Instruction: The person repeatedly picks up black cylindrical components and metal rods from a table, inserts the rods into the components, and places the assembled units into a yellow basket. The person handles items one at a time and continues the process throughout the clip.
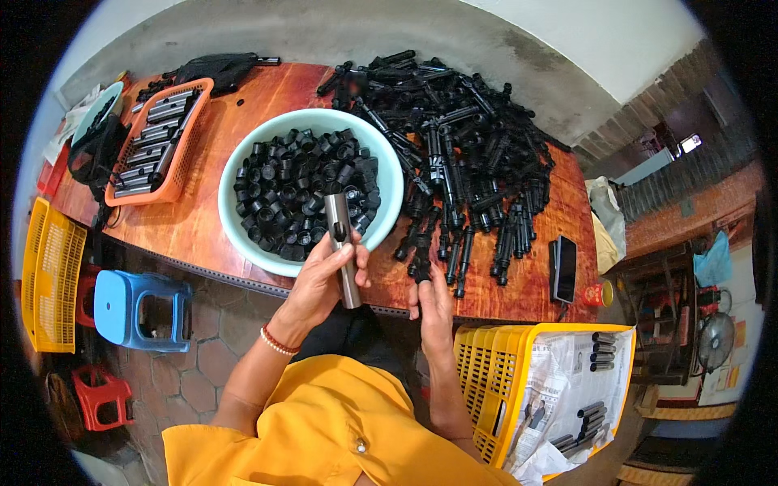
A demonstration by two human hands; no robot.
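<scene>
Near: two hands showing, one metal tube being held. Left: one orange basket, one blue stool standing. Left and right: two yellow crates standing. Right: one phone lying. Middle: one bowl holding dozens of black caps.

Yellow shirt (plus beaded bracelet)

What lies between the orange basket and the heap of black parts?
In the head view, a turquoise basin full of black caps stands there; a small black piece lies on the table.
</scene>
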